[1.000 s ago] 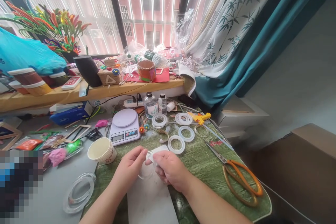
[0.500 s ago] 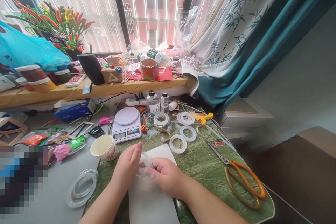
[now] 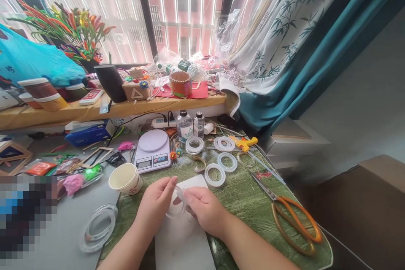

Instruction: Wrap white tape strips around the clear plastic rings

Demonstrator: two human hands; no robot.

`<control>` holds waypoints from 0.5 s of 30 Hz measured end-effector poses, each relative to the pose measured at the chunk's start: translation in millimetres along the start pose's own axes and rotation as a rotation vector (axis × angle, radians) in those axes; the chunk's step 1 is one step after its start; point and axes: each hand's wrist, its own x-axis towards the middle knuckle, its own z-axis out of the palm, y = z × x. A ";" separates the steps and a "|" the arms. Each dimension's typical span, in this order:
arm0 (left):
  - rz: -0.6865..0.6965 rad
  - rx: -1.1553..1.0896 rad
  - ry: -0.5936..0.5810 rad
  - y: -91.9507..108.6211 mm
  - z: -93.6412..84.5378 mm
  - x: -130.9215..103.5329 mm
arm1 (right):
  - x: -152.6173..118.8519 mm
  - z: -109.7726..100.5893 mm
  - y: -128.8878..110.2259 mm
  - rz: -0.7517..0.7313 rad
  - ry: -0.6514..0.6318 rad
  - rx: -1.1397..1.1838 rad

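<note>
Between my two hands is a translucent ring-shaped mold [image 3: 177, 211], tilted above a white board [image 3: 185, 247]. My left hand [image 3: 158, 198] pinches its left side with thumb and fingers. On the opposite side, my right hand [image 3: 204, 211] grips the rim, the thumb on top and the fingers partly hidden behind. Beyond the board lie more pale ring molds [image 3: 215, 175], some stacked near two clear bottles [image 3: 185, 126]. Clear rings [image 3: 98, 228] lie to the left of my left forearm.
A paper cup [image 3: 125, 178] and a digital scale [image 3: 152, 149] stand beyond my left hand. Large orange-handled scissors [image 3: 292, 219] lie at the right with blades apart. A yellow glue gun [image 3: 244, 143] rests at the back right. Crowded shelf [image 3: 202, 102] behind.
The ring mold has turned and shifted slightly right and down between my hands. My right thumb has moved up onto its upper rim; both hands still hold it.
</note>
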 end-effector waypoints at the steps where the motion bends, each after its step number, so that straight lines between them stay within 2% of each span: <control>1: -0.020 -0.019 0.016 -1.0 1.6 0.4 | 0.4 0.7 1.9 0.030 -0.020 0.050; 3: -0.042 -0.041 0.017 -2.8 5.8 0.6 | 2.5 1.2 5.4 0.075 0.004 0.145; 7: -0.063 -0.078 0.020 -6.0 10.0 1.4 | 7.0 1.5 10.6 0.115 0.148 0.210; 11: -0.085 -0.124 0.055 -10.3 8.7 3.9 | 6.6 4.9 14.6 0.040 0.086 0.158; 15: -0.088 -0.146 0.040 -11.3 15.4 0.6 | 7.8 4.5 12.4 0.116 0.103 0.231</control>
